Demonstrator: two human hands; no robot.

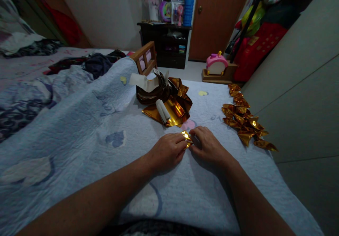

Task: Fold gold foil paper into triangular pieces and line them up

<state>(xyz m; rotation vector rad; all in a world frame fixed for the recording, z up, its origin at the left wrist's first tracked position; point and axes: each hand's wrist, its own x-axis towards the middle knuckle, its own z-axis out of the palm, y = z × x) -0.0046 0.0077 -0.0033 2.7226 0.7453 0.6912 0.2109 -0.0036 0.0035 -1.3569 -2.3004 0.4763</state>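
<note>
A small folded piece of gold foil paper [186,137] lies on the quilt between my hands. My left hand [169,149] grips its left side, fingers pressed together over it. On the opposite side my right hand [208,144] is curled, with thumb and fingertips at the paper's right edge. Just beyond the hands rests a loose pile of gold foil sheets [176,110], with a rolled sheet showing its white side [162,110] on top. Several folded gold foil pieces [246,123] lie in a row to the right.
A pale blue quilt [106,169] covers the surface under my hands. Behind the foil is a small wooden rail [145,58]. Rumpled clothes [97,65] lie at the left. A pale cabinet wall [299,98] borders the right side; a pink toy [216,64] stands beyond the far edge.
</note>
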